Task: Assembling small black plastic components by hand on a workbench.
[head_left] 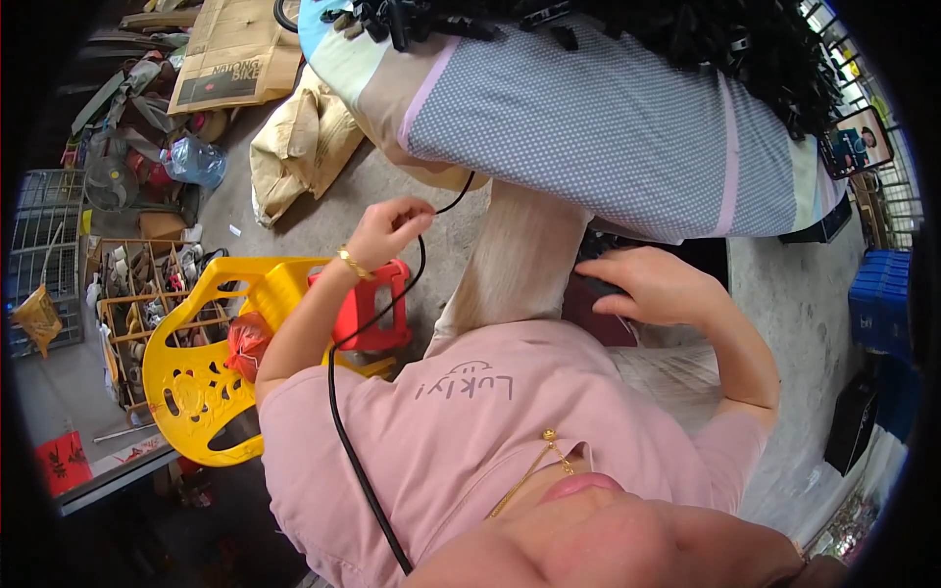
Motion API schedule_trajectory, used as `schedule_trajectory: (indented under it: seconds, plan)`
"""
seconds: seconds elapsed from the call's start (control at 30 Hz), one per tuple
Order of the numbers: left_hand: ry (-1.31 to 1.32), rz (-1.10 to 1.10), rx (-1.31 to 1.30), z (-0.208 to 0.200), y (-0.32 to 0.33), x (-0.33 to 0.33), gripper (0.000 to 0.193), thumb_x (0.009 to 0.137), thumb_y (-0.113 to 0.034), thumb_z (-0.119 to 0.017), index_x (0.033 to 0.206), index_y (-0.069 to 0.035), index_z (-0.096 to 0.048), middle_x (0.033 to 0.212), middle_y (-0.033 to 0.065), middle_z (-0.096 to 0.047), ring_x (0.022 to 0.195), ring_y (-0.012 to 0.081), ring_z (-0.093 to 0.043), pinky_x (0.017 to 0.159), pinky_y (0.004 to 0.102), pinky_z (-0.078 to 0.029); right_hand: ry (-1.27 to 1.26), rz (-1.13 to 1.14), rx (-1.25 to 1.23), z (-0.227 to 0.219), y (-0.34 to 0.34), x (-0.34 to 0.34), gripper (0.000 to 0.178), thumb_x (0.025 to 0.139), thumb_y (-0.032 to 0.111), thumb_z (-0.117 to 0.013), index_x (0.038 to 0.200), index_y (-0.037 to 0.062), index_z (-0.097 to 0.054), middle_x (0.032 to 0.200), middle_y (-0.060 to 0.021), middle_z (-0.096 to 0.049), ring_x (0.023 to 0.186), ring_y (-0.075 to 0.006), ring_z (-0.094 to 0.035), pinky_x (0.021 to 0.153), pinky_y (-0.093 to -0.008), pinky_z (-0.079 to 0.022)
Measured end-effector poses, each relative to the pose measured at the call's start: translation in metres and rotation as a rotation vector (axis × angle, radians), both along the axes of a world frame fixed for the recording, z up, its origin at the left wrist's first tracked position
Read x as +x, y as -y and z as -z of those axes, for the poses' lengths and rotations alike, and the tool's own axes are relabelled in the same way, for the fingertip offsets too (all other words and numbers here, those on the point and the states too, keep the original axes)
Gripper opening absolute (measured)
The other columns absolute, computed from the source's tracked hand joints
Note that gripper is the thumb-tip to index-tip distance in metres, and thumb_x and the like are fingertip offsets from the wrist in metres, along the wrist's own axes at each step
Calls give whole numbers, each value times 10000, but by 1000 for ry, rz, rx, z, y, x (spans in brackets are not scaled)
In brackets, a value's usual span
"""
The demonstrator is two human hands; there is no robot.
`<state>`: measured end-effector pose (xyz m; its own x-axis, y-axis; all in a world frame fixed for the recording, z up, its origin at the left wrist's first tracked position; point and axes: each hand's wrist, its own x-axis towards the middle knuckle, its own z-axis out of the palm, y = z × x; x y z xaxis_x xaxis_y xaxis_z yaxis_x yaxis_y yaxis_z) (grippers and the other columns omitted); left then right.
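Observation:
My left hand (390,233) is raised beside a black cable (365,326), its fingers curled together. The cable runs past the fingertips, and I cannot tell whether they grip it or something small. Below the near edge of a cloth-covered work surface (578,127), my right hand (655,284) reaches inward with thumb and fingers apart. Dark material (600,286) shows in the gap between them, too dim to name. A large heap of small black plastic pieces (686,49) lies on the patterned cloth, with several loose ones at its left end.
A yellow plastic chair (201,412) with a red bag (249,345) stands left, near a red stool (377,318). Beyond are a tan sack (304,147), a water bottle (194,162) and a wooden rack (157,304). A phone (859,142) and blue crates (882,299) are right.

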<state>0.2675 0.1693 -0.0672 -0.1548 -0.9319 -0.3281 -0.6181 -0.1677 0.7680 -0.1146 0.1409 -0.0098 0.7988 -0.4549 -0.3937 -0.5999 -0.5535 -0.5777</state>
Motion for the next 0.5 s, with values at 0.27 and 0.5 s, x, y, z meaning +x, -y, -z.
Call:
schedule_trajectory:
  seconds: [0.27, 0.5]
  plan:
    - [187, 565, -400, -54, 28, -21, 454, 787, -11, -631, 1233, -46, -553, 1290, 144, -511, 889, 236, -622, 726, 313, -532, 619, 120, 112, -59, 32, -18, 379, 795, 74, -695, 1156, 5, -603, 1018, -112, -665, 881, -186, -642, 772, -311, -514]
    - [486, 134, -1044, -120, 142, -21, 422, 820, -181, -670, 1209, -50, -571, 1224, 137, -561, 1099, 281, -517, 943, 364, -414, 446, 362, -1020, -37, 111, -22, 317, 813, 120, -678, 1115, 37, -628, 1151, -118, -603, 1058, -277, -573, 888, -355, -482]
